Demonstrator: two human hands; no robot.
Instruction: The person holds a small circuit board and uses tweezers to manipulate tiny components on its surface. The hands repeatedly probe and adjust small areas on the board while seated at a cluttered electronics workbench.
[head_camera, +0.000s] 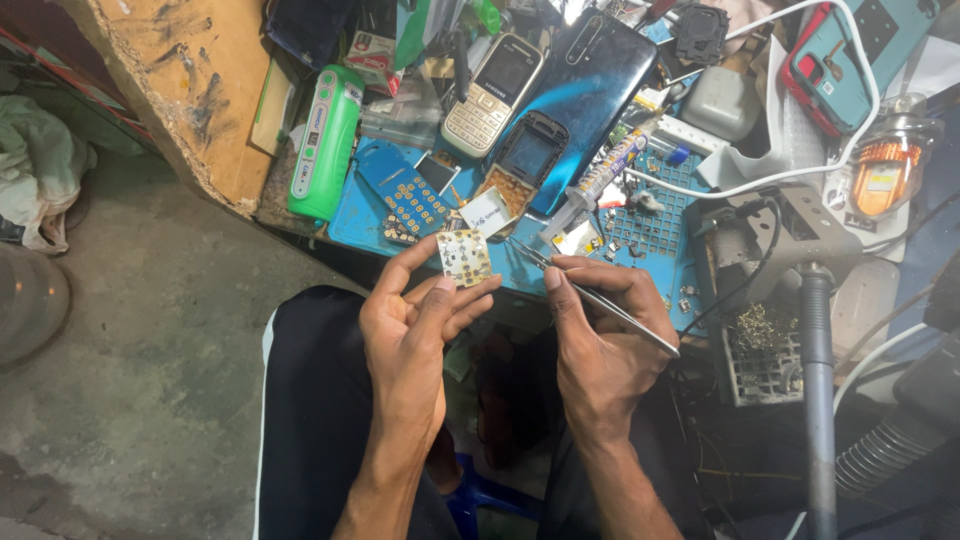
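Observation:
My left hand (415, 310) pinches a small white keypad circuit sheet with gold contacts (464, 257) between thumb and fingers, held above my lap. My right hand (600, 325) grips metal tweezers (590, 293), whose tips point left toward the sheet's right edge, just short of it. Both hands hover at the near edge of a blue work mat (655, 225). On the mat lie a blue circuit board with gold pads (408, 195) and an opened phone frame (528, 160).
A silver keypad phone (492, 92), a dark blue smartphone back (590, 85), a syringe (605, 180), a green device (325, 140) and a teal phone case (835, 70) crowd the bench. A soldering stand (810, 300) and white cables sit right. Concrete floor lies left.

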